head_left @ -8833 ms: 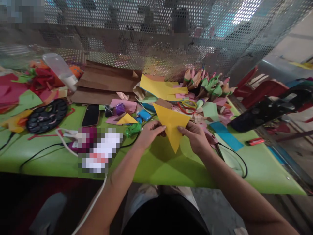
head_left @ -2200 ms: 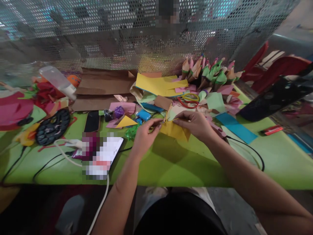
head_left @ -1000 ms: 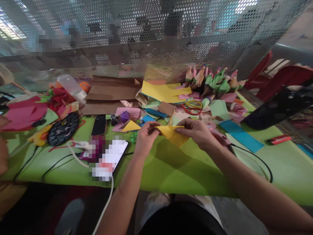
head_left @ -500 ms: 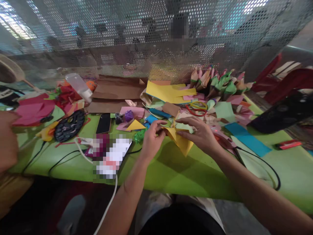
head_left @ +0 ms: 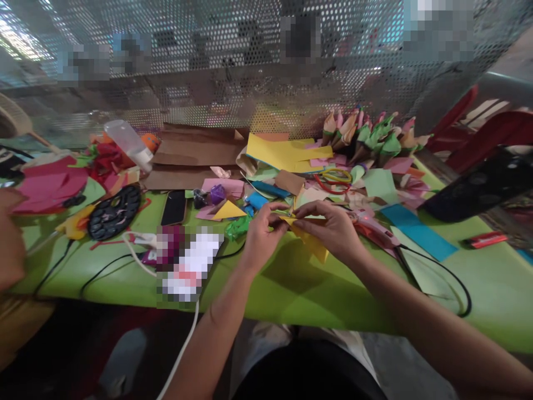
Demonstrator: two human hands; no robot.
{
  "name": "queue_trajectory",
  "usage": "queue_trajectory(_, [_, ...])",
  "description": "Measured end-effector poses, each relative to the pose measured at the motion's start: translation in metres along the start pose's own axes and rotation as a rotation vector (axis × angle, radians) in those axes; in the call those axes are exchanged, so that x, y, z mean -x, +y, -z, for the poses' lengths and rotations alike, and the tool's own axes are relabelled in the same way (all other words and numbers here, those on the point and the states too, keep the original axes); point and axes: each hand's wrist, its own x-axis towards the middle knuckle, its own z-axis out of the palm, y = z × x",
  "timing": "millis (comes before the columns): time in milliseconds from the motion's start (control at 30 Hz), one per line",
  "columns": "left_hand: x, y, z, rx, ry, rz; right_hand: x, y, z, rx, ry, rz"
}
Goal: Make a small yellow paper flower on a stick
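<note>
Both my hands hold a folded yellow paper point(head_left: 313, 243) just above the green table point(head_left: 291, 283). My left hand point(head_left: 263, 233) pinches its left corner with thumb and fingers closed. My right hand point(head_left: 331, 226) grips the top edge, fingers curled over it. The paper's lower point hangs down toward the table between my wrists. A small yellow paper triangle point(head_left: 228, 210) lies on the table left of my left hand, beside a crumpled green wrapper point(head_left: 238, 226).
A pink glue gun point(head_left: 372, 229) with a black cord lies right of my right hand. Behind are paper cones point(head_left: 366, 141), yellow sheets point(head_left: 283, 153), rubber bands point(head_left: 333, 179), a dark phone point(head_left: 174, 206), a black palette point(head_left: 109, 211) and a bottle point(head_left: 127, 143). Another person's arm point(head_left: 10, 244) shows at the left.
The large yellow triangle has been folded down into a smaller, narrower shape. My hands have drawn closer together on it, and the view has shifted slightly right.
</note>
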Motion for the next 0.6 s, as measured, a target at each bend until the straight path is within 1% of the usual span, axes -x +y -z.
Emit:
queue_trajectory(100, [0.0008, -0.0003, -0.0004, 0.015, 0.001, 0.005, 0.0, -0.0007, -0.0013, 0.015, 0.014, 0.019])
queue_trajectory(233, [0.0024, 0.0006, -0.0008, -0.032, -0.004, -0.03, -0.0004, 0.0023, -0.0035, 0.005, 0.03, 0.008])
queue_trajectory(467, [0.0028, -0.0008, -0.0005, -0.069, -0.055, -0.095, 0.0008, 0.0052, -0.0062, 0.027, 0.065, -0.008])
queue_trajectory(600, [0.0032, -0.0017, -0.0013, -0.069, -0.074, -0.119, 0.0016, 0.004, -0.006, 0.07, 0.083, 0.023])
